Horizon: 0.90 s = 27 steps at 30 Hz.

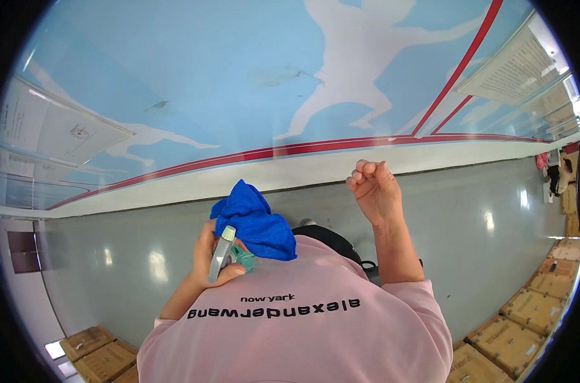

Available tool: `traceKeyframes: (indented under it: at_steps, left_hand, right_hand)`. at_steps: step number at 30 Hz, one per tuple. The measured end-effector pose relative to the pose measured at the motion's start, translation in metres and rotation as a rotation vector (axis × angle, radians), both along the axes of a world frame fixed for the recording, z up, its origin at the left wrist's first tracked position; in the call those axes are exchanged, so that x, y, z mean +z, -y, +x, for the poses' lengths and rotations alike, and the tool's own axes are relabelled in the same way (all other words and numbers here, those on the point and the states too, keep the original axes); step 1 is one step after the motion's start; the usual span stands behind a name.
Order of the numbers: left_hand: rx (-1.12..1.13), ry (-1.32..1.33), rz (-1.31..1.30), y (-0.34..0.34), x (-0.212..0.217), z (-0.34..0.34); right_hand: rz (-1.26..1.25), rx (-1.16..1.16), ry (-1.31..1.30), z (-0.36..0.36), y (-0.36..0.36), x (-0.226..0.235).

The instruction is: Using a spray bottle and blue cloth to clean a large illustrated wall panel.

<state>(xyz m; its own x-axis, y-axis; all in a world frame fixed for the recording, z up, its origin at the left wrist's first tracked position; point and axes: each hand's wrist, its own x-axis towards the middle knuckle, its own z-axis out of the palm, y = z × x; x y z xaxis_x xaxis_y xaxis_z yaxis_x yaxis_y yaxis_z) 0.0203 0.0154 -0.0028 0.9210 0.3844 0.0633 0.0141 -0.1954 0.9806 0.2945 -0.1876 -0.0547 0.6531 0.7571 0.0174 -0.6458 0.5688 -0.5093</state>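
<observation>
My left hand [207, 255] is closed in front of my chest around a spray bottle [221, 254] with a grey head, a pale nozzle and a green part below. A bright blue cloth [255, 223] is bunched against the same hand and hangs over toward the middle. How the fingers share their grip between bottle and cloth is partly hidden. Raised on the other side, near the foot of the wall, my right hand [376, 189] has its fingers curled in toward the palm. Nothing shows in it.
Ahead stands a light blue wall [226, 83] with white figures and red stripes. Framed boards [66, 124] hang at left, others [510, 67] at right. Wooden crates [510, 338] line the right rear; more crates [101, 354] stand at lower left. The grey floor [124, 249] reflects lights.
</observation>
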Motion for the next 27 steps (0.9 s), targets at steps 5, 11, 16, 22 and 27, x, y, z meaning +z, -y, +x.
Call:
traceKeyframes:
  at_steps: [5, 11, 16, 22, 27]
  left_hand:
    - [0.041, 0.005, -0.015, 0.004, -0.001, -0.001]
    - [0.043, -0.011, 0.023, 0.006, -0.004, -0.003]
    - [0.041, -0.009, 0.043, 0.008, -0.005, -0.003]
    - [0.049, -0.013, 0.049, 0.008, -0.006, -0.005]
    - [0.078, -0.008, -0.003, 0.01, -0.005, -0.005]
  right_hand:
    - [0.05, 0.082, 0.014, 0.0, 0.0, 0.01]
    - [0.108, 0.085, 0.008, -0.002, -0.002, 0.003]
    - [-0.002, -0.016, 0.086, -0.002, 0.001, -0.002]
    - [-0.656, -0.513, 0.678, 0.02, 0.022, -0.01]
    - [-0.937, -0.647, 0.968, 0.039, 0.051, -0.012]
